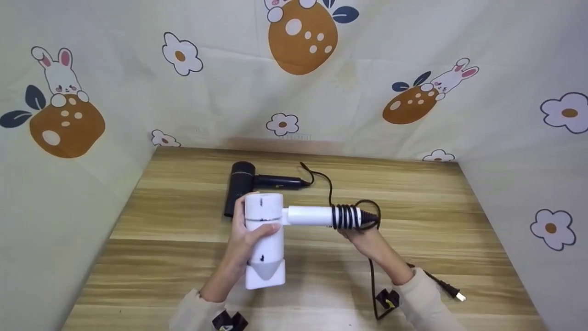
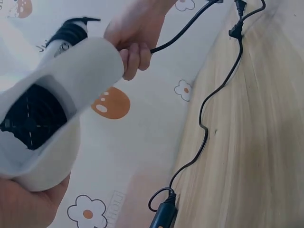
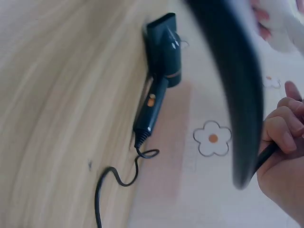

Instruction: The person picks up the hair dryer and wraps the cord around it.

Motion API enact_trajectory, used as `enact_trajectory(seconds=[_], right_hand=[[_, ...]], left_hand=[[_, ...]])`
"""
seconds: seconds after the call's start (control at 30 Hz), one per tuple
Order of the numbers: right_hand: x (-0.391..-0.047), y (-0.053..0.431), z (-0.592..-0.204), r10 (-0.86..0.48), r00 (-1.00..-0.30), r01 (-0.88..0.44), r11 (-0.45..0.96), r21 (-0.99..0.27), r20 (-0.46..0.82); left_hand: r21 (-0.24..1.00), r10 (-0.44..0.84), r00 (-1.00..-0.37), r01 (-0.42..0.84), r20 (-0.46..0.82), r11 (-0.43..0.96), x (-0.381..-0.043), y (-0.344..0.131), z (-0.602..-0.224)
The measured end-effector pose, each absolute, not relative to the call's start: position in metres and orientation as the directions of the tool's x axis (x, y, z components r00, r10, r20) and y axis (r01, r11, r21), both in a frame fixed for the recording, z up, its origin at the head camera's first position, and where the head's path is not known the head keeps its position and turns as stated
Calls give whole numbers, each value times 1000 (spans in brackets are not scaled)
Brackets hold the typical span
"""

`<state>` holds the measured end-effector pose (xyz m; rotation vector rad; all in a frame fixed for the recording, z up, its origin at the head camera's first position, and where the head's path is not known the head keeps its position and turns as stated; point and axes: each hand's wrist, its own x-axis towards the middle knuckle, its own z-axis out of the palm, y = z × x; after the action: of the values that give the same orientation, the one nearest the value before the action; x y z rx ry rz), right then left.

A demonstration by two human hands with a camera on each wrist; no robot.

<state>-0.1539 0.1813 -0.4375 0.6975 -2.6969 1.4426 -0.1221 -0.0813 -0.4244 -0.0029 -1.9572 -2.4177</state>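
A white hair dryer (image 1: 265, 243) is held up over the table, its barrel upright in the head view and its handle (image 1: 310, 215) pointing right. My left hand (image 1: 241, 239) grips the barrel, with the thumb across its front. Several turns of black cord (image 1: 347, 217) are wound round the handle's end. Just below those turns, my right hand (image 1: 367, 243) has its fingers curled round the cord, as the left wrist view shows with the cord (image 2: 183, 34) running out of the fist. In the right wrist view a blurred dark cord crosses close to the camera.
A black hair dryer (image 1: 241, 184) lies behind on the wooden table (image 1: 183, 257), its cord (image 1: 327, 179) trailing to the right. A plug (image 1: 452, 290) lies at the right front. Patterned cloth walls (image 1: 229, 82) enclose the back and sides.
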Motion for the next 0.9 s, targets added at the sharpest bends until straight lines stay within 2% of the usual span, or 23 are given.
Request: enact_trajectory(seconds=[0.07, 0.17, 0.33, 0.47, 0.63, 0.77, 0.9], right_hand=[[-152, 179, -441, -405, -903, -340, 470, -815, 143], [-148, 174, -444, -467, -874, -393, 523, -757, 132], [-139, 170, -439, -542, -815, -553, 618, -559, 208], [-133, 169, -435, -614, -741, -664, 615, -425, 271], [-130, 172, -428, -657, -687, -727, 609, -317, 311], [-129, 175, -424, -670, -678, -735, 620, -274, 303], [-126, 175, -422, -669, -701, -709, 620, -335, 246]], left_hand=[[980, -55, -998, 26, 15, -198, -123, -80, -425], [983, -92, -996, 23, 7, -180, -125, -78, -427], [988, -131, -991, 38, 18, -150, -130, -76, -433], [990, -146, -989, 50, 30, -132, -133, -75, -437], [994, -140, -987, 85, 75, -65, -133, -73, -440], [995, -132, -987, 97, 94, -16, -134, -72, -442], [995, -132, -986, 98, 99, 13, -133, -72, -442]])
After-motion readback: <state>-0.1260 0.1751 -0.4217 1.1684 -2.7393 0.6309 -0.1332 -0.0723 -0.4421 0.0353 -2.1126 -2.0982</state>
